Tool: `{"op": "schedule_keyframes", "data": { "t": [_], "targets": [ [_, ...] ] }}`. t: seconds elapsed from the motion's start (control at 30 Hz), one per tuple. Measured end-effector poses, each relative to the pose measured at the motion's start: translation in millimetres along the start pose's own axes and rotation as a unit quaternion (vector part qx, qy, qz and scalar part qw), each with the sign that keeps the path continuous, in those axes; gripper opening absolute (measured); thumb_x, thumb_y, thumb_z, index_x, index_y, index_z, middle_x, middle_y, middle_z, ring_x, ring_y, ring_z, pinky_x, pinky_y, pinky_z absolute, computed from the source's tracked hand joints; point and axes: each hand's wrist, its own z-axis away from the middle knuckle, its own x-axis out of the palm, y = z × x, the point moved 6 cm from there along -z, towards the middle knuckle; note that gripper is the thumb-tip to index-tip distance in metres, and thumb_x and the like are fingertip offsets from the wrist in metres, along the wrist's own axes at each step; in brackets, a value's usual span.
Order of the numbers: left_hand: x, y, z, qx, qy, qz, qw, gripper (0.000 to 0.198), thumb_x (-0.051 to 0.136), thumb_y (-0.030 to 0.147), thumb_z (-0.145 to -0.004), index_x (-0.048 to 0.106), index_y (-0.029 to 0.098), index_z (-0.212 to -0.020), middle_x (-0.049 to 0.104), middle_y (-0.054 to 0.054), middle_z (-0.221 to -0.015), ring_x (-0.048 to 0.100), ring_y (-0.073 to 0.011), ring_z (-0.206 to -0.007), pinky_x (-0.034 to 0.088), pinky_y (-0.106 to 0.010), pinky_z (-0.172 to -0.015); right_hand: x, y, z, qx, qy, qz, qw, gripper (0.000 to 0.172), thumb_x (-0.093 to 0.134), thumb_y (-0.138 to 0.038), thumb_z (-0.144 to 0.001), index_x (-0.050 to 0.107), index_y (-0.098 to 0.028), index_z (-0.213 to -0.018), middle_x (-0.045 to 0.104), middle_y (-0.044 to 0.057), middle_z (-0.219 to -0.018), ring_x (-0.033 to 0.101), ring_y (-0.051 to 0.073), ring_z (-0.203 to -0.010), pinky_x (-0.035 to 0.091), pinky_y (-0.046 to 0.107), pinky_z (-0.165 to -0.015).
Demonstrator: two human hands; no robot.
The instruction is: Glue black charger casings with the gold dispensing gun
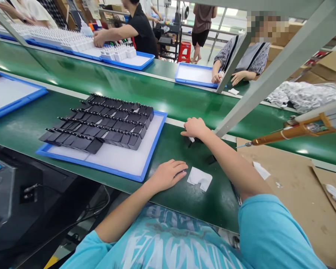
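My left hand rests low over the green bench, its fingers and thumb curled around a small dark object that is mostly hidden. My right hand reaches to the far side of the bench with its fingers bent down. Just below it shows a black part with a white patch; the fingertips' hold is hidden. Between the hands and my body lies a torn white paper piece. To the left, rows of black power adapters fill most of a blue-rimmed tray.
An electric screwdriver hangs at the right above brown cardboard. A slanting grey post rises beyond my right arm. Past the green conveyor, co-workers sit by trays of white adapters. Another blue-rimmed tray lies at the far left.
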Motion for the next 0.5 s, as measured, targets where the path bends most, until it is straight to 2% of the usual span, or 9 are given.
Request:
{"op": "schedule_keyframes", "data": {
  "t": [0.07,0.13,0.23,0.37,0.43,0.5],
  "targets": [
    [0.2,-0.6,-0.1,-0.004,-0.021,-0.034,0.999,0.034,0.036,0.037,-0.100,0.060,0.025,-0.121,0.063,-0.006,-0.128,0.058,-0.0232,-0.107,0.044,-0.037,-0.093,-9.2,0.3,15.5,-0.014,0.046,-0.017,0.999,0.040,0.049,-0.045,-0.089,0.064,-0.013,-0.108,0.061,0.018,-0.121,0.053,0.033,-0.117,0.042,0.047,-0.095],
    [0.8,-0.8,-0.2,-0.002,-0.040,-0.069,0.997,0.033,0.038,0.039,-0.099,0.059,0.027,-0.122,0.063,-0.006,-0.124,0.059,-0.0227,-0.102,0.045,-0.035,-0.088,-18.8,3.1,38.3,-0.024,0.087,-0.037,0.995,0.042,0.043,-0.044,-0.092,0.059,-0.016,-0.119,0.059,0.015,-0.126,0.052,0.030,-0.118,0.043,0.043,-0.094],
    [1.6,-1.3,0.0,-0.001,-0.058,-0.120,0.991,0.033,0.048,0.041,-0.095,0.057,0.028,-0.123,0.064,-0.007,-0.111,0.058,-0.0222,-0.093,0.045,-0.031,-0.079,-34.6,11.0,87.3,-0.053,0.168,-0.107,0.979,0.037,0.040,-0.043,-0.093,0.059,-0.020,-0.116,0.062,0.009,-0.122,0.058,0.024,-0.109,0.046,0.037,-0.090],
    [2.3,-2.4,-1.3,0.000,-0.070,-0.125,0.990,0.026,0.049,0.034,-0.094,0.059,0.026,-0.117,0.059,-0.007,-0.094,0.058,-0.0213,-0.086,0.045,-0.029,-0.074,-49.0,35.5,170.8,-0.048,0.320,-0.203,0.924,0.025,0.048,-0.039,-0.091,0.063,-0.026,-0.108,0.068,0.004,-0.114,0.062,0.022,-0.109,0.048,0.039,-0.094],
    [2.9,-2.6,-2.3,0.008,-0.087,-0.117,0.989,0.025,0.048,0.032,-0.094,0.059,0.025,-0.115,0.058,-0.007,-0.095,0.058,-0.0225,-0.088,0.045,-0.030,-0.074,-47.4,55.3,212.0,-0.010,0.417,-0.237,0.877,0.020,0.056,-0.035,-0.087,0.065,-0.029,-0.104,0.070,0.004,-0.105,0.065,0.022,-0.100,0.051,0.040,-0.091],
    [0.1,-5.1,-3.0,-0.010,-0.087,-0.067,0.994,0.025,0.048,0.034,-0.093,0.058,0.025,-0.115,0.058,-0.007,-0.097,0.058,-0.0231,-0.090,0.046,-0.031,-0.076,-36.5,79.5,245.6,0.048,0.505,-0.263,0.821,0.024,0.063,-0.033,-0.082,0.066,-0.028,-0.106,0.069,0.006,-0.101,0.066,0.024,-0.094,0.052,0.043,-0.086]
  ]
}}
